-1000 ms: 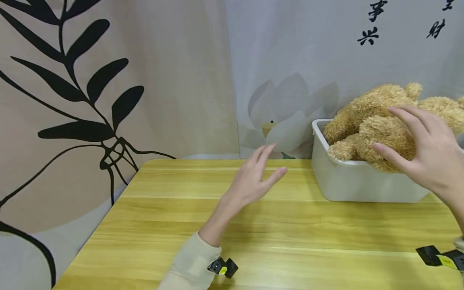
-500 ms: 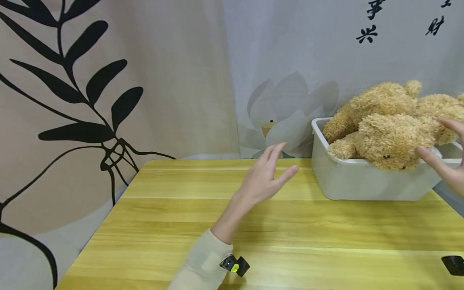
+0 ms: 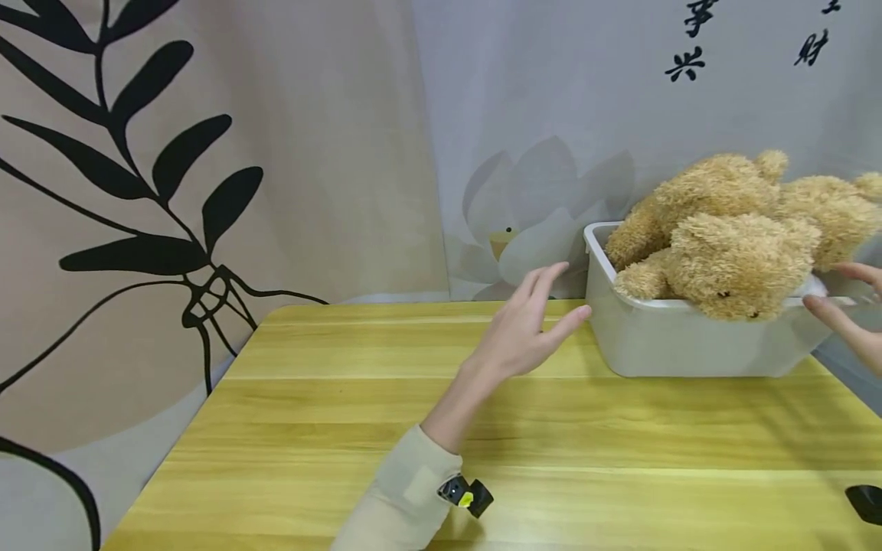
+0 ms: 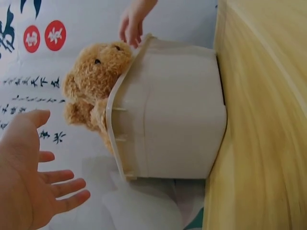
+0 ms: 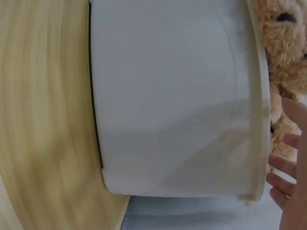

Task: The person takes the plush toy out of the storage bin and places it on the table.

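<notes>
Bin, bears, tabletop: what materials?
Bin: probably plastic, smooth satin finish; thin moulded rim, small ribs under it.
Bears: likely synthetic plush; shaggy tan pile.
Tabletop: wood or wood-look laminate, low sheen; grain streaks show, core doesn't.

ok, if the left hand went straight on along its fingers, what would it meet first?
The left hand would probably meet the white rectangular plastic bin first, near its far left corner; depth is unclear, so it might just miss and reach the pale printed backdrop behind.
</notes>
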Tool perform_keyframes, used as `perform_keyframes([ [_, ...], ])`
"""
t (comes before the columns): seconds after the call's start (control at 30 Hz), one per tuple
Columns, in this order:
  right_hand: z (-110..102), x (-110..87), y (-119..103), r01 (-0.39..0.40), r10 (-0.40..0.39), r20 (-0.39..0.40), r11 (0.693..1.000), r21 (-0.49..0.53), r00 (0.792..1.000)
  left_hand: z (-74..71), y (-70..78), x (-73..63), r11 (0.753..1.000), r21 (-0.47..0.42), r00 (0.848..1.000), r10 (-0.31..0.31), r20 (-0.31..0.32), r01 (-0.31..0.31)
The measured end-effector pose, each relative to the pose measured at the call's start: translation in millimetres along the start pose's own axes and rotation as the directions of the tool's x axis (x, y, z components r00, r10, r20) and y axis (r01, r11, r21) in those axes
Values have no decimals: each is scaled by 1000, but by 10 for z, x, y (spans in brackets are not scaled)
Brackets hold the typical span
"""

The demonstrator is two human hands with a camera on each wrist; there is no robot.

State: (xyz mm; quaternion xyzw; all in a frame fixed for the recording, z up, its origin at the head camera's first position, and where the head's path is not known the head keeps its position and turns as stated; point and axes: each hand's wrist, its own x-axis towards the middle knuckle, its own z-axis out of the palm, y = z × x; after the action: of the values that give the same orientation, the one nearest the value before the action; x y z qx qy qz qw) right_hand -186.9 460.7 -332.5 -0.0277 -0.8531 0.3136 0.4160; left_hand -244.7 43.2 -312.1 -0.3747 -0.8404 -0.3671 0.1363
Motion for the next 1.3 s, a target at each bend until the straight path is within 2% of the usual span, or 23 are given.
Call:
perform_keyframes([
  [0.07,13,-1,73,-1,1,37,1000,-11,999,12,24,27,1000,-12,1000,-3,5,3],
  [0.17,42,6,175,52,-52,50,999,8,997,29,58,66,999,-32,1000,-1,16,1],
  [0.33,108,12,269,168,-167,-37,984,49,985,57,116,130,999,-52,1000,10,21,-9],
  [0.43,122,35,336,233,-222,-95,964,127,970,97,171,182,998,-52,1000,17,18,-16],
  [0.57,123,62,406,261,-245,-102,946,193,964,134,246,252,998,-62,1000,16,11,-15],
  [0.77,136,57,384,225,-223,-39,934,278,974,194,379,395,998,-69,1000,12,23,-10],
  [0.9,123,30,358,165,-169,-11,945,283,986,256,510,511,999,-52,999,4,38,-2],
  [1.1,162,-37,277,146,-147,-6,979,145,989,308,690,645,1000,-20,999,-11,46,12],
  [1.2,206,-85,217,127,-129,21,989,72,991,322,730,681,1000,0,999,-12,47,12],
  [1.3,254,-133,168,136,-137,20,990,47,990,353,737,700,1000,22,998,-19,52,18],
])
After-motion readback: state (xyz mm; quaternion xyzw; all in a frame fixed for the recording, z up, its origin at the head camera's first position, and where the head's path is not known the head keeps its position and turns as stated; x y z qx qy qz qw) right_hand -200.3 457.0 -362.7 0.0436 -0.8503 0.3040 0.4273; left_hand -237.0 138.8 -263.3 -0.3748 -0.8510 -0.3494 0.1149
